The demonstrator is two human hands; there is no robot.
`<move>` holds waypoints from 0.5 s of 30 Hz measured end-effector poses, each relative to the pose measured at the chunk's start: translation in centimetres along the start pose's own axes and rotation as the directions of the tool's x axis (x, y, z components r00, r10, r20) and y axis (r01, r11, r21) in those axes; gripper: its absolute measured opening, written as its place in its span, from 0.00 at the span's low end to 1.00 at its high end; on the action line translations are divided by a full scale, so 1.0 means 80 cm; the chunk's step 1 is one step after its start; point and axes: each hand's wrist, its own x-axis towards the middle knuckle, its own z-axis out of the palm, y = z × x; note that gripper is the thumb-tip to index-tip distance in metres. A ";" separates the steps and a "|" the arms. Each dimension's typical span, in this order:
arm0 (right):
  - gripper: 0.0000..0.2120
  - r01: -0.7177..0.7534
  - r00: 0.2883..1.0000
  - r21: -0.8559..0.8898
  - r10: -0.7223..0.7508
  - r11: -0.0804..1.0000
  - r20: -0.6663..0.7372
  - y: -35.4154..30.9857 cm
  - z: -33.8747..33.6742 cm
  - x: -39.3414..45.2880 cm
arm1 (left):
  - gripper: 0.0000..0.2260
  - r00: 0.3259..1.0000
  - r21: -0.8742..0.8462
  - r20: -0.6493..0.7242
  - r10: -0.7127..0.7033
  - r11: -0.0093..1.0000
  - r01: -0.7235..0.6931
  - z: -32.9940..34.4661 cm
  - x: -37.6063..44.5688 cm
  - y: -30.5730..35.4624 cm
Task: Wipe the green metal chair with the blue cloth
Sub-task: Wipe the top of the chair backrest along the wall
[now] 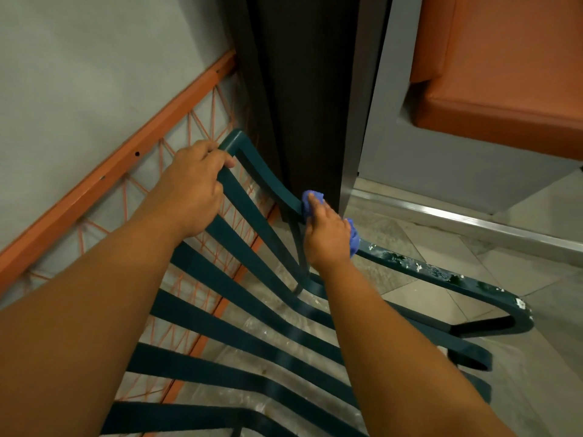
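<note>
Now the right hand (326, 238) presses the blue cloth (353, 239) onto the green chair (252, 279) frame; the left hand (192, 187) grips its top.

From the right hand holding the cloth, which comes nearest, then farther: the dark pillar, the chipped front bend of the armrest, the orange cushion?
1. Dark pillar, just behind the right hand.
2. Chipped armrest bend, lower right.
3. Orange cushion, upper right.
</note>
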 end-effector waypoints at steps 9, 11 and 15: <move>0.13 -0.127 0.977 0.153 0.150 0.980 -0.150 0.038 -0.050 -0.015 | 0.18 0.996 0.444 -0.029 0.081 0.894 -0.060 0.006 -0.013 0.027; 0.18 -0.087 0.984 0.076 0.097 0.993 -0.146 0.025 -0.052 -0.007 | 0.22 0.993 0.458 0.046 0.109 0.881 -0.118 0.023 -0.013 0.053; 0.26 0.174 0.977 -0.120 -0.156 0.977 0.142 0.028 -0.010 -0.013 | 0.30 0.936 0.489 0.345 0.062 0.840 -0.236 0.083 -0.009 0.103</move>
